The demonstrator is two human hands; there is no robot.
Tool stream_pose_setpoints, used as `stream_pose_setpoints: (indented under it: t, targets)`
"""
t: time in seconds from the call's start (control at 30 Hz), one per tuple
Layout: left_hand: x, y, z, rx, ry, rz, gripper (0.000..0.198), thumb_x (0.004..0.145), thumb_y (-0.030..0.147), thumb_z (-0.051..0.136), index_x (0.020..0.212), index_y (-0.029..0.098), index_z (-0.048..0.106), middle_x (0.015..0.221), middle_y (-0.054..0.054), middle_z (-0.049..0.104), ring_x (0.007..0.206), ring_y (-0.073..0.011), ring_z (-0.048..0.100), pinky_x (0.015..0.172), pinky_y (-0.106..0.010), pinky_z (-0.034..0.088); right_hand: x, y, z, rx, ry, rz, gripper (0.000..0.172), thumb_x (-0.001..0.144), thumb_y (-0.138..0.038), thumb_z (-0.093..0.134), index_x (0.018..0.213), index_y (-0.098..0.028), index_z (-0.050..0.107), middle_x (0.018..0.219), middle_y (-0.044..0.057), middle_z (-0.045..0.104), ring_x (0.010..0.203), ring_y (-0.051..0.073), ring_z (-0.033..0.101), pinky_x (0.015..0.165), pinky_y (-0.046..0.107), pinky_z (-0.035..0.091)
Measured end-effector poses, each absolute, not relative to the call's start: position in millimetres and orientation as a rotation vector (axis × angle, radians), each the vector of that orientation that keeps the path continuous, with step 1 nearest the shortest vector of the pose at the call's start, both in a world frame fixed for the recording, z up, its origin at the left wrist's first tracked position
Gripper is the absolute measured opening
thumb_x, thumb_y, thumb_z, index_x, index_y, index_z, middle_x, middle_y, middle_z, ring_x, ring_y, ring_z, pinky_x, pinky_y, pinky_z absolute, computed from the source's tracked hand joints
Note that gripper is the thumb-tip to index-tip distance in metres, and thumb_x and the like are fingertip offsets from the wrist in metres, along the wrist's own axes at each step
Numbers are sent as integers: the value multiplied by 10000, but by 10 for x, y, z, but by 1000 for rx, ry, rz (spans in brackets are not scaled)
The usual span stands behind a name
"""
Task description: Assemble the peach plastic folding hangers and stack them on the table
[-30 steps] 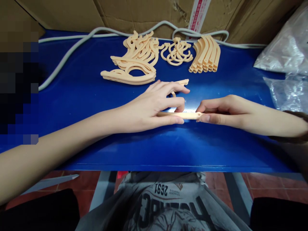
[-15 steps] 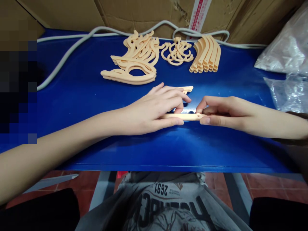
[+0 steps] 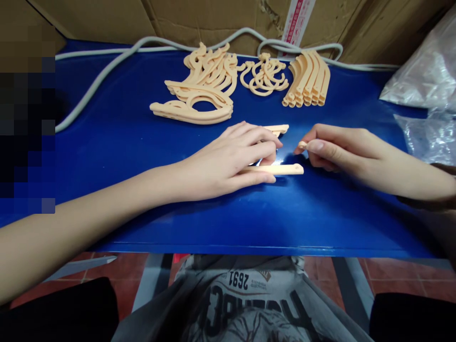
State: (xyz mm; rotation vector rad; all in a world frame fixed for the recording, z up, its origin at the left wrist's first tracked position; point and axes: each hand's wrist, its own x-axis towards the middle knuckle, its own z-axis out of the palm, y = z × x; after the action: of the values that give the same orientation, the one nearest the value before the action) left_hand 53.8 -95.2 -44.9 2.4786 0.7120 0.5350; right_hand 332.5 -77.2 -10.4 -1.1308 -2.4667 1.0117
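Note:
My left hand (image 3: 233,159) is closed on a beige plastic hanger part (image 3: 287,169), thumb along its near side and fingers over it. The part's right end, with a small round hole, sticks out past the thumb. Beyond my fingers shows the end of another beige arm (image 3: 280,129); the hand hides whether the two are joined. To the right, my right hand (image 3: 344,149) pinches a small beige plastic piece (image 3: 302,145) between thumb and forefinger, apart from the hanger part.
On the blue table (image 3: 117,156) lie beige hanger bodies (image 3: 210,114), a heap of hanger hooks (image 3: 265,78) and stacked curved arms (image 3: 309,80). A grey cable (image 3: 103,78) runs behind them along cardboard (image 3: 213,19). A clear plastic bag (image 3: 420,71) stands at right.
My right hand has drawn back from the hanger part's right end, moving away from me and slightly right; a small piece now shows in its pinch. My left hand stays on the part.

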Motion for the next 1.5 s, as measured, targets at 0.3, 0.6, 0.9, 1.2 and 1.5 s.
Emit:
stream_pose_setpoints:
  t: [0.3,0.6,0.9,1.2,1.5]
  targets:
    - [500,-889,-531,2539,775,633,207,1096,416,571,1080,220,635,1582,-122,589,1480,-355,512,1273,-603,389,3315,-806,-117,-1165,-2446,809,498,1117,-626,431,870,-234,614,651,-10,614,584,140,543,641,310,414]
    - [495,-900,-524,2531,781,647,184,1117,386,532,1118,228,625,1552,-125,588,1487,-343,529,1258,-599,430,3256,-861,-130,-1122,-2458,899,513,1042,-697,540,935,-210,661,727,-20,615,629,135,509,586,293,390]
    - [505,-901,-535,2574,781,663,128,1117,324,525,1107,226,608,1551,-127,582,1474,-329,539,1246,-585,452,3256,-890,-146,-1138,-2502,924,372,1068,-560,565,1037,-207,678,820,-6,709,685,150,596,645,291,419]
    - [518,-915,-552,2611,798,643,205,1139,381,482,1114,215,600,1585,-146,565,1494,-340,526,1264,-595,432,3231,-893,-197,-1047,-2624,661,338,1099,-484,521,947,-206,638,711,-2,626,590,153,512,628,311,347]
    - [515,-903,-557,2601,807,651,195,1141,373,479,1124,222,599,1600,-128,553,1500,-329,521,1275,-581,420,3241,-875,-229,-1045,-2662,579,428,1120,-529,452,916,-201,636,693,7,599,571,157,500,627,321,328]
